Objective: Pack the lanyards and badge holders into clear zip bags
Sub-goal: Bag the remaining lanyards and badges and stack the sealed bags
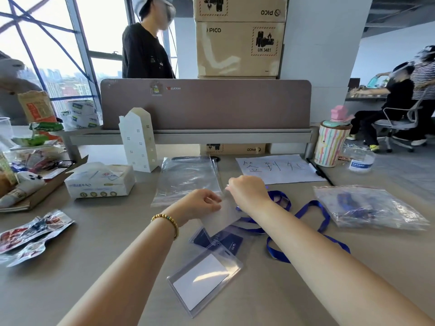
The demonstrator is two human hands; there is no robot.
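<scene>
**Desk:** Where does the packing stand?

**Photographer:** Partly done, by my reading. One crinkled clear zip bag with blue lanyards inside (372,208) lies on the beige desk (117,243) at the right, apparently filled. An empty flat clear zip bag (186,180) lies just beyond the hands.

**Desk:** And the hands?

**Photographer:** The left hand (200,204) and the right hand (247,191) each pinch an edge of a frosted clear plastic badge holder (221,216), lifted at the near edge of the empty bag. Whether a second empty bag lies under the first, I cannot tell.

**Desk:** What is left, counted?

**Photographer:** Loose blue ribbon lanyards (315,215) loop under and beside the right forearm; they overlap, so at least two, no firmer count. Two dark blue cards in clear holders (219,240) lie near the wrists, and one clear rigid badge holder with a white card (204,276) sits nearest the camera. With the held one, four holders remain unpacked.
</scene>
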